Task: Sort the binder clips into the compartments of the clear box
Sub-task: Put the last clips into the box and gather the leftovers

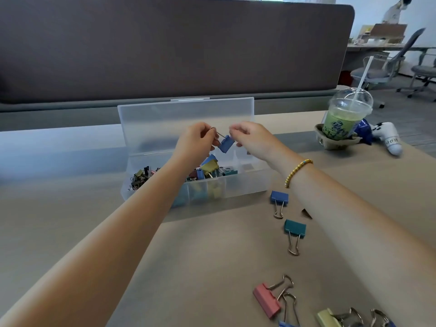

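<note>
A blue binder clip (226,143) hangs in the air over the clear box (247,182). My left hand (197,143) pinches its wire handle, and my right hand (252,140) pinches its other side. The box stands with its lid (165,121) raised, and small clips fill its left compartment while larger coloured clips (210,168) fill the middle one. Loose on the table lie a blue clip (279,199), a teal clip (295,230), a pink clip (267,300) and a yellow-green clip (328,317).
A green iced drink with a straw (344,119) sits in a cardboard holder at the back right, next to a white toy (389,138). A grey divider panel (165,48) runs behind the box. Office chairs stand at the far right.
</note>
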Demonstrator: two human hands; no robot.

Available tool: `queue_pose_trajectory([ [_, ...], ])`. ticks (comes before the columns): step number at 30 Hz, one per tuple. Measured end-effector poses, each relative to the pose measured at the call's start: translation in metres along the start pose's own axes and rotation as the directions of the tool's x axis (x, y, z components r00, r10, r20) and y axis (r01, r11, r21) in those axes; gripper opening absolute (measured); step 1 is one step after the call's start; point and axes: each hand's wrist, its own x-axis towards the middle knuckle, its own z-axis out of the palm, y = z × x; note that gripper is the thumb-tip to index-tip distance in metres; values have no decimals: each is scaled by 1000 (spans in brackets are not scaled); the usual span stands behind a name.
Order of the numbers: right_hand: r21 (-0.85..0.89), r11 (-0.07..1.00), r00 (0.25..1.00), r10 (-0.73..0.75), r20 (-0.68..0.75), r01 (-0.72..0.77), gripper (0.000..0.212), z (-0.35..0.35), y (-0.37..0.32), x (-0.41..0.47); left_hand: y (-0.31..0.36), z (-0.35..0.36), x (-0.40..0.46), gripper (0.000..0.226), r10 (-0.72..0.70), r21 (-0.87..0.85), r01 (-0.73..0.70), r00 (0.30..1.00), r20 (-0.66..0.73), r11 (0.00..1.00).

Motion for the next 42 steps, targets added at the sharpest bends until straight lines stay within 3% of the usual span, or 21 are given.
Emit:
queue_pose_trajectory([
  [4,26,999,998,-35,49,34,20,1,-3,-10,5,1,-4,18,-11,-60,12,1000,12,998],
  [8,26,989,989,141,50,-142,20,-1,-2,-9,1,2,-12,16,82,147,-72,995,-64,987],
  [13,-191,957,964,242,107,-219,29,10,1,-4,-3,-5,-37,15,261,186,-236,957,-128,954],
  [18,-284,955,984,125,128,-84,27,24,2,-12,7,-10,-75,14,297,152,-298,954,29,942],
  [23,-265,964,998,-2,-70,-17,29,12,4,-50,0,-10,-120,12,244,134,-259,962,120,957],
  [26,-357,931,954,-172,-247,75,29,4,2,-88,-3,-8,-145,12,166,95,-178,979,116,979],
  [28,-300,944,930,-229,-289,139,28,-1,-1,-118,-2,-7,-162,12,128,74,-137,985,115,988],
  [30,-205,962,958,-219,-184,181,25,-2,-3,-147,-3,-6,-181,9,105,89,-122,979,176,989],
  [32,-208,956,973,-224,-55,208,23,0,-3,-172,-3,-8,-200,17,51,118,-94,944,326,989],
  [34,-167,965,979,-198,56,204,21,1,-3,-192,-2,-16,-216,45,-35,170,-69,840,542,983],
  [36,-105,985,977,-120,174,140,22,-1,-2,-209,-1,-27,-230,73,-92,298,-154,734,672,942],
  [39,-118,990,943,-35,331,79,38,-13,6,-226,1,-33,-244,100,-152,440,-280,673,724,853],
  [42,-120,993,895,43,443,12,50,-19,14,-236,0,-24,-246,99,-163,521,-296,730,664,801],
])
